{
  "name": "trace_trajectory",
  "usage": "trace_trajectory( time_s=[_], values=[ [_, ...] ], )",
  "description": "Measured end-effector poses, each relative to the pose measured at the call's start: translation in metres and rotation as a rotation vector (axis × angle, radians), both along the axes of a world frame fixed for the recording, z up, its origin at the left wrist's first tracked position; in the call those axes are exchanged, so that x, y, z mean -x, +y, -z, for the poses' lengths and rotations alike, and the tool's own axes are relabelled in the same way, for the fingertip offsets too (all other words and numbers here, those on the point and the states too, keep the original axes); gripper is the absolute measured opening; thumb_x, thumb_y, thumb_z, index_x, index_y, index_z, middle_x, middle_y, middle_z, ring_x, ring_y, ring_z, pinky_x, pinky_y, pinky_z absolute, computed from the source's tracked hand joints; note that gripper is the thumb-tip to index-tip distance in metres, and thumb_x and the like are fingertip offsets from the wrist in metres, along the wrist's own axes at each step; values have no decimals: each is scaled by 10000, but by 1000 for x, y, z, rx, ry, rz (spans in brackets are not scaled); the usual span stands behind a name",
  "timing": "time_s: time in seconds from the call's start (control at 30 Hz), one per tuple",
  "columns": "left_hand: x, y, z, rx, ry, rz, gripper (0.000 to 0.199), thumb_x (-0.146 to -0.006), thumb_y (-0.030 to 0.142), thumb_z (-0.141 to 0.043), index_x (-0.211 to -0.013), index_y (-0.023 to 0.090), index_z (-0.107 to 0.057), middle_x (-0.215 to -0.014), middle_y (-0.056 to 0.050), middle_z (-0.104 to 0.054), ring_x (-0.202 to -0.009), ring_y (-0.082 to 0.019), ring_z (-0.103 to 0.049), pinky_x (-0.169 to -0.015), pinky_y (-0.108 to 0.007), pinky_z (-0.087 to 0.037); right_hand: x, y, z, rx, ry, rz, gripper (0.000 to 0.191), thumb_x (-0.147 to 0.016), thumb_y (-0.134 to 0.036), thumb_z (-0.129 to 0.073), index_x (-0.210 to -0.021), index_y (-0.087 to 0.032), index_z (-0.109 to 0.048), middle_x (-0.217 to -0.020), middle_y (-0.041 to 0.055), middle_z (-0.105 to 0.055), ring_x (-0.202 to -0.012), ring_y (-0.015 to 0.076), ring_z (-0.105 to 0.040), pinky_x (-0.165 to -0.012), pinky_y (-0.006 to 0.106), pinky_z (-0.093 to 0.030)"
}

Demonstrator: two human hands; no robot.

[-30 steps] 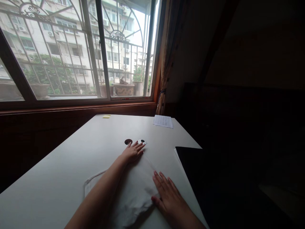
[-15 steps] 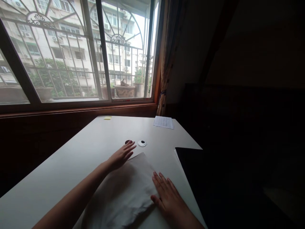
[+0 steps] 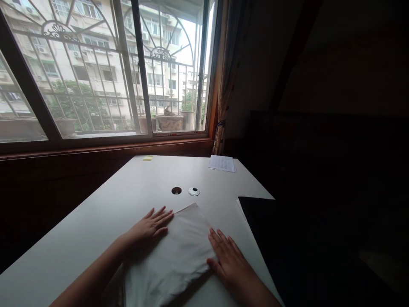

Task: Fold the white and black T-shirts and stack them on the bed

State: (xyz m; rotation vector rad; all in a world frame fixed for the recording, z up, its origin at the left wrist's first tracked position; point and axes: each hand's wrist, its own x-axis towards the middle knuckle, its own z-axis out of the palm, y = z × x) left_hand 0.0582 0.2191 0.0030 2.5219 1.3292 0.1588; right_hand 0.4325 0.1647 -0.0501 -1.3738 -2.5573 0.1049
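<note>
A folded piece of white cloth (image 3: pixel 182 251) lies on the white table, one corner pointing toward the window. Its surface has soft wrinkles, and the lower part runs out of the picture. My left hand (image 3: pixel 148 228) rests along the cloth's left edge, palm down with fingers spread. On the opposite side, my right hand (image 3: pixel 228 258) lies flat, its fingertips and thumb on the cloth's right edge. Neither hand grips anything.
The white table (image 3: pixel 79 238) has a round hole (image 3: pixel 176 190) and a white ring-shaped cover (image 3: pixel 194 191) beyond the cloth. Printed papers (image 3: pixel 223 163) and a yellow sticky note (image 3: pixel 148 158) lie at the far edge. A black flat item (image 3: pixel 258 217) covers the right side.
My left hand has come back toward me and to the left, from above the cloth's far corner down to its left edge. The right hand has barely moved.
</note>
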Motion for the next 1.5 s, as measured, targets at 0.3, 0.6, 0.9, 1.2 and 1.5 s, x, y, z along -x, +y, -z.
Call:
trace_trajectory(
  time_s=[0.3,0.6,0.9,1.2,1.5],
  values=[
    [59,5,21,-39,49,-187,555,-1038,614,-246,-1549,403,-297,-1646,51,-217,-1548,-267,-113,-1247,-553,-83,3,-4,-13,47,-14,23,660,-1023,-620,-304,-1604,-320,-216,-1657,15,-243,-1528,279,-241,-1238,540,-224],
    [72,6,27,-81,39,-249,525,-1042,567,-278,-1522,389,-392,-1638,38,-265,-1544,-260,-152,-1242,-533,-118,7,6,-24,60,-38,16,651,-1037,-601,-264,-1611,-307,-180,-1665,15,-237,-1539,244,-205,-1252,524,-172],
    [77,6,32,-115,4,-262,552,-1035,580,-280,-1523,360,-416,-1638,24,-288,-1543,-275,-157,-1239,-543,-149,11,8,-28,15,-51,53,653,-1044,-588,-255,-1605,-254,-229,-1661,44,-241,-1547,262,-168,-1246,552,-155],
    [73,1,29,-116,54,-293,548,-1047,548,-256,-1544,352,-375,-1659,14,-225,-1549,-293,-132,-1233,-562,-131,107,-38,-62,127,-19,-481,724,-1031,-617,-282,-1617,-200,-193,-1670,70,-178,-1552,222,-140,-1277,459,-88],
    [71,-1,22,-68,90,-313,552,-1047,502,-270,-1563,321,-344,-1672,3,-197,-1554,-298,-105,-1233,-558,-103,143,-94,-60,60,64,-760,766,-1036,-546,-398,-1625,-160,-96,-1664,101,-170,-1552,237,-96,-1273,477,-70]
  ],
)
